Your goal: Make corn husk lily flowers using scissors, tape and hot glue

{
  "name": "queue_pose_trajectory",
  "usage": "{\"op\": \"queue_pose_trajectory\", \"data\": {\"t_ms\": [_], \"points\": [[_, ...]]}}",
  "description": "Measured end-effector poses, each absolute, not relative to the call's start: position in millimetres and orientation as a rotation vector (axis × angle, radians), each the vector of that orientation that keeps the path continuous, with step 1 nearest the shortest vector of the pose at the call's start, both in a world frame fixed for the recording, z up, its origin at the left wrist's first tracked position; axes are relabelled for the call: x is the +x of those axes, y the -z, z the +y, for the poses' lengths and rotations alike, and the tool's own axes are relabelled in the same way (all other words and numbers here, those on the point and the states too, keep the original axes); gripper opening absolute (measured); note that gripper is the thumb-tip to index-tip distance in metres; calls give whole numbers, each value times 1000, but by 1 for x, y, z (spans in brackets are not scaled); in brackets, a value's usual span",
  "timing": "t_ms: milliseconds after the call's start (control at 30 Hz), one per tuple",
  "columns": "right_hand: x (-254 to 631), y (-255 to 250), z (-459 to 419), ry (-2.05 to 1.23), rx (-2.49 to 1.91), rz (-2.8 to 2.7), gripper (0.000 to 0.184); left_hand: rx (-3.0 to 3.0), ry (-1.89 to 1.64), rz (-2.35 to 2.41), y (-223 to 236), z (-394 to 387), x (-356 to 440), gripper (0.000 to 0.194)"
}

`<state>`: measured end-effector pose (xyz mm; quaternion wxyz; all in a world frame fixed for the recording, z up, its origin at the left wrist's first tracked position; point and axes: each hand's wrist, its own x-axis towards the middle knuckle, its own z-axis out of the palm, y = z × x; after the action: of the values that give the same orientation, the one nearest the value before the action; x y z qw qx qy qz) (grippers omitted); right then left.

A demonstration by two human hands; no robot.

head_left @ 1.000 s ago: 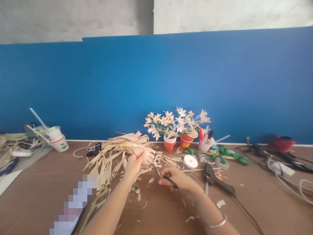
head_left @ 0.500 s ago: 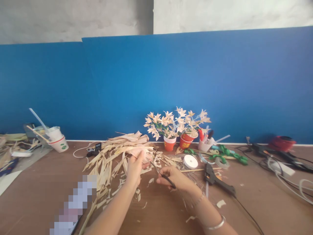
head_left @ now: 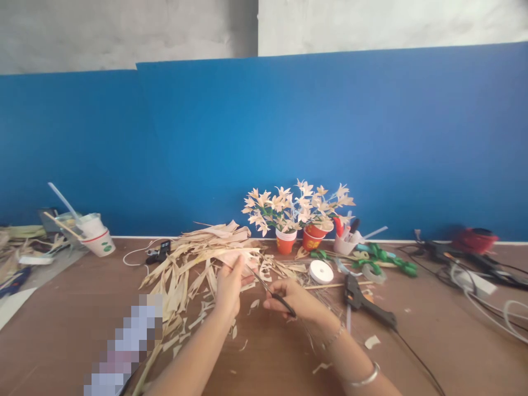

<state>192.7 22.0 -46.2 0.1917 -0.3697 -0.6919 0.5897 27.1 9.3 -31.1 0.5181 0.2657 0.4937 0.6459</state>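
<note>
My left hand [head_left: 231, 283] pinches a pale piece of dried husk [head_left: 243, 259] between thumb and fingers, above the table. Dark-handled scissors [head_left: 277, 297] sit in my right hand [head_left: 295, 300], its fingers closed round the handles. Their blades point up and left, reaching the husk piece near my left fingers; whether the blades are apart is too small to tell. Behind and left of my left hand spreads a heap of dried corn husks [head_left: 181, 269]. Small husk scraps [head_left: 254, 304] lie on the table between and below my hands.
Red cups [head_left: 285, 243] with pale flowers stand at the back. A white ribbon roll [head_left: 320, 271] and a black glue gun [head_left: 367, 302] with a trailing cord lie to the right, near green ribbon pieces [head_left: 377, 256]. Cables [head_left: 466, 286] run far right; a white cup [head_left: 99, 243] stands left.
My left hand has turned slightly and the husk piece has swung with it, now lying flatter. The scissors stay at the husk, with my right hand shifted slightly left.
</note>
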Motion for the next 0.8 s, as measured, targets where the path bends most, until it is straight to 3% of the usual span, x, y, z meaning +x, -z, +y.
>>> {"op": "queue_pose_trajectory", "data": {"t_ms": [800], "points": [[185,42,17,-1640,-1113,-1931,39,580,-1615,1174,33,9,30,43]]}}
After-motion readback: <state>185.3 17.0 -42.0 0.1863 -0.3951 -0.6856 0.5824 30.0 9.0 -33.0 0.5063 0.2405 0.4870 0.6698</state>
